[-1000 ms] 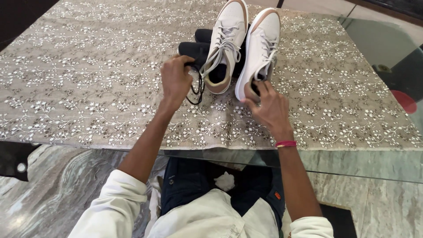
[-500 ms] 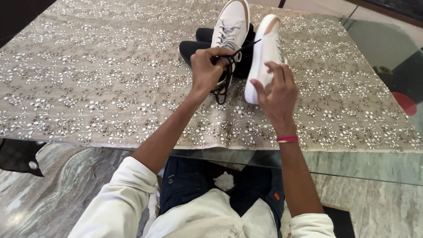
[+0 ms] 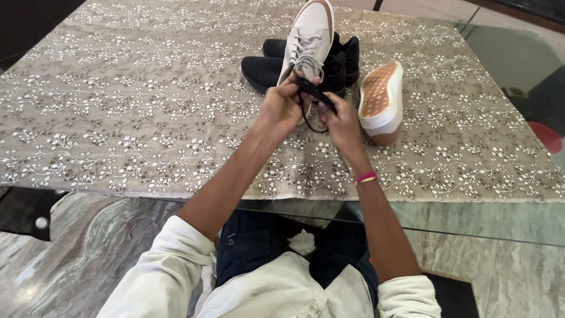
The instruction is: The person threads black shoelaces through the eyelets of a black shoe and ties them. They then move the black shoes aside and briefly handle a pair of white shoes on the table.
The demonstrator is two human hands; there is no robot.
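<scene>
Reaching forward from the near edge of the patterned tablecloth [image 3: 118, 118], my left forearm runs up and to the right, sleeve pushed back to the elbow, and my left hand [image 3: 281, 109] sits just in front of the upright white sneaker [image 3: 309, 41], my landmark. Its fingers are curled in tight, pinching one end of a black shoelace [image 3: 315, 97] right at the sneaker's heel opening. That lace stretches slanting down to the right, with a loop hanging beneath it between my two hands. Behind the white sneaker, touching it on both sides, lies a pair of black shoes [image 3: 268, 68]. My right hand [image 3: 341, 121] is just right of the sneaker's heel, wrist bent, a pink band [image 3: 366, 176] on the wrist; its fingers are closed narrowly on the other end of the lace. Further right of the landmark, near but apart from it, the second white sneaker [image 3: 381, 100] lies tipped on its side, tan sole facing up
</scene>
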